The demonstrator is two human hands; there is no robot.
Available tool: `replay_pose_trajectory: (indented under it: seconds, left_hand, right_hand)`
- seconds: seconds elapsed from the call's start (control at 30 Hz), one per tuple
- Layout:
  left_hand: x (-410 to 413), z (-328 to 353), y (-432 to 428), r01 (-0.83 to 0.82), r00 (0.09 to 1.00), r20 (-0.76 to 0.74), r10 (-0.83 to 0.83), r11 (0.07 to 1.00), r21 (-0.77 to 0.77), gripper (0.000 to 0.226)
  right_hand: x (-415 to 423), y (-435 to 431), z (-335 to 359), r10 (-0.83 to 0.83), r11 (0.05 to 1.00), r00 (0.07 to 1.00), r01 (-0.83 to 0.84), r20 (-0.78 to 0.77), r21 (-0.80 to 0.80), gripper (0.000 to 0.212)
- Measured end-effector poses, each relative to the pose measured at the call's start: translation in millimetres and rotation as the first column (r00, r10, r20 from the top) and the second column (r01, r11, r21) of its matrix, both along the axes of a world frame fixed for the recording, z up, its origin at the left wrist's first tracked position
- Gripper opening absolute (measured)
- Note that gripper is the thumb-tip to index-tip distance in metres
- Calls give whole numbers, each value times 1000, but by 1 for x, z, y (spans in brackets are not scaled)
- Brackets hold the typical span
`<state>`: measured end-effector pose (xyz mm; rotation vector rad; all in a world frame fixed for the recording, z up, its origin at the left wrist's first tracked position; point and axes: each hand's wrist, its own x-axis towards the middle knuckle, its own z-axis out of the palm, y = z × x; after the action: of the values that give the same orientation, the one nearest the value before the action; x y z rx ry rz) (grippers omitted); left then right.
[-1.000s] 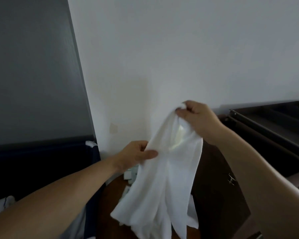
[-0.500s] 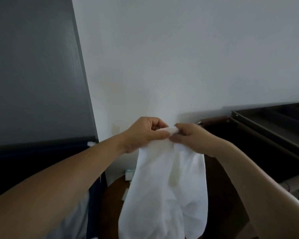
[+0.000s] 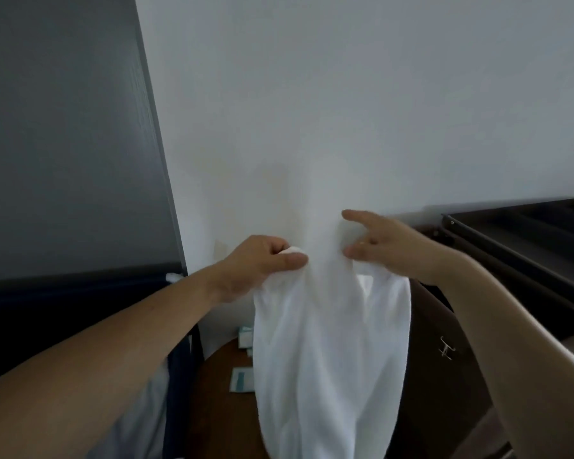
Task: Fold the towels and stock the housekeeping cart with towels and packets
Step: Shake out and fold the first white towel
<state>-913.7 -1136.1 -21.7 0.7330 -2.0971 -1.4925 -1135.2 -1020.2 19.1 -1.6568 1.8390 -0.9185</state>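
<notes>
White terry towel [image 3: 328, 342] hangs in soft vertical folds before the wall [image 3: 345, 111]. Its top edge is bunched between the two hands and its lower end runs out of view. The left hand [image 3: 259, 263] pinches a corner between the thumb and curled fingers [image 3: 274, 247]. The right hand [image 3: 391, 246] has its fingers [image 3: 352, 214] spread wide, with the thumb touching the towel's edge. Below, packets [image 3: 242, 383] lie on a round brown bench [image 3: 219, 419]. A dark cart [image 3: 517, 240] stands at the right.
</notes>
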Motion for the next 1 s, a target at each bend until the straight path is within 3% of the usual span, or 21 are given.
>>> replay_pose_trajectory:
  seconds: [0.03, 0.1, 0.17, 0.2, 0.27, 0.37, 0.47, 0.53, 0.63, 0.7, 0.73, 0.8, 0.87, 0.93, 1.0]
  left_hand:
    - [-5, 7, 1, 33, 999, 20, -32, 999, -37, 29]
    - [-15, 18, 4, 79, 996, 42, -74, 991, -105, 33]
    - [-21, 19, 4, 98, 994, 67, -88, 982, -161, 30]
    - [-21, 15, 3, 105, 992, 81, -93, 981, -166, 28]
    - [-18, -2, -1, 97, 987, 146, -71, 979, -179, 24]
    - [-11, -39, -7, 55, 955, 298, 14, 974, -220, 31]
    - [-5, -61, -7, -11, 961, 274, 42, 993, -115, 33]
    - [0, -59, -8, -71, 977, 200, 72, 997, -12, 31]
    - [4, -38, -9, -122, 992, 45, 120, 991, 51, 25]
    - [0, -15, -4, -142, 990, -19, 141, 987, -77, 21]
    - [-4, -4, 0, -130, 992, -29, 127, 980, -151, 20]
    - [-15, 13, 11, -36, 999, -31, 30, 971, -235, 22]
    - [-23, 18, 20, 64, 998, 10, -64, 956, -287, 22]
    - [-23, 14, 17, 95, 994, 87, -68, 923, -372, 20]
    - [-17, -1, 9, 84, 986, 165, -12, 896, -436, 22]
  right_hand:
    - [7, 0, -6, 68, 997, 998, -68, 1, 38, 63]
    - [19, -3, -19, 141, 983, 990, -139, -12, 122, 44]
    - [25, -5, -29, 135, 984, 988, -125, -72, 129, 18]
    - [23, -5, -30, 100, 992, 989, -90, -106, 92, 15]
    - [18, -4, -25, 25, 1000, 992, -26, -122, -10, 19]
    - [13, -1, -2, -7, 984, 1000, 2, -26, -179, 26]
    - [11, 2, 25, -21, 931, 982, 88, 190, -355, 30]
    - [2, 4, 36, -82, 903, 977, 156, 196, -400, 32]
    - [-18, 11, 33, -169, 973, 982, 152, -89, -171, 32]
    - [-13, 16, 23, -91, 995, 983, 95, -162, 15, 31]
    - [-5, 16, 18, -41, 997, 988, 49, -148, 54, 45]
    - [14, 11, 5, 55, 997, 990, -47, -127, 66, 53]
    - [27, 5, -7, 113, 990, 980, -97, -161, 105, 27]
    - [28, 4, -15, 94, 991, 979, -75, -183, 112, 17]
    - [22, 6, -12, 20, 999, 980, -10, -200, 50, 22]
